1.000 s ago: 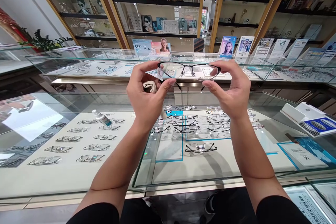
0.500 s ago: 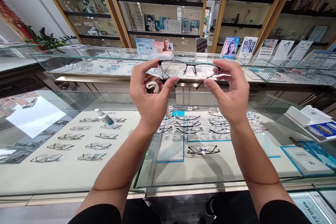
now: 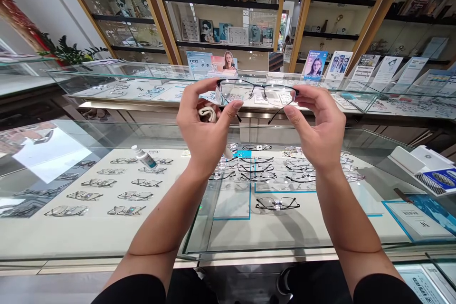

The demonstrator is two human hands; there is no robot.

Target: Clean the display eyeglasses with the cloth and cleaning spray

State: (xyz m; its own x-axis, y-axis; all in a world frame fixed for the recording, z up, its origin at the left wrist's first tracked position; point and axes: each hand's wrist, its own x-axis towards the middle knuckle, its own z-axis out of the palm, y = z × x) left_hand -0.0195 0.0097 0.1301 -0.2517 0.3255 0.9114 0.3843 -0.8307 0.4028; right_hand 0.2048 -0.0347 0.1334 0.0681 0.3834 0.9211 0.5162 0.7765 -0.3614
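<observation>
A pair of half-rim eyeglasses [image 3: 258, 86] with a dark top bar is held up above the glass counter, lenses facing away from me. My left hand [image 3: 204, 121] pinches one end of the frame between thumb and fingers. A rolled pale cloth [image 3: 207, 114] is tucked in the same palm. At the other end, my right hand [image 3: 318, 123] grips the frame near its hinge, thumb by the temple arm. Both temple arms are unfolded and point toward me. Below, another pair of glasses [image 3: 278, 203] lies alone inside the display case.
A small white spray bottle [image 3: 144, 156] stands on the glass counter [image 3: 107, 242] at left, over rows of glasses. At right sits a white and blue box [image 3: 427, 168]. A second glass display case [image 3: 142, 76] with standing ad cards [image 3: 314, 65] runs behind, before wall shelves.
My right hand has shifted slightly right, its thumb moving a little along the frame. The glasses are tilted slightly differently. Both hands keep their hold, and the view has shifted slightly.
</observation>
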